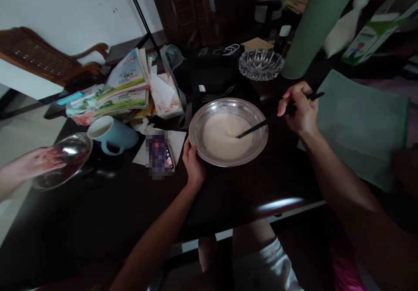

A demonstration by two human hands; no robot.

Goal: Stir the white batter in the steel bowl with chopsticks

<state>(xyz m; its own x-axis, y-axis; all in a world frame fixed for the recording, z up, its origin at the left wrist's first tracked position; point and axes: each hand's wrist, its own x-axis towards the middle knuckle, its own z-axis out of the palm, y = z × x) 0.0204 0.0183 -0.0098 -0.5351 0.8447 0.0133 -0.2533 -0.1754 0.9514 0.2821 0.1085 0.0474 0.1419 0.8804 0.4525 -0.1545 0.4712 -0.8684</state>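
A shallow metal bowl (257,121) holding pale batter (225,136) sits on the dark table (130,204). My left hand (193,162) grips the bowl's near left rim, fingers curled on it. My right hand (298,106) pinches dark chopsticks (257,128) whose tips dip into the batter from the right.
At the left edge another person's hand (35,162) holds a clear glass bowl (65,158). A light blue mug (112,134), a phone (160,154) on white paper, stacked books (126,88), a black bag (209,78), a glass ashtray (260,64), a green cylinder (316,25) and a green cloth (362,121) surround the bowl.
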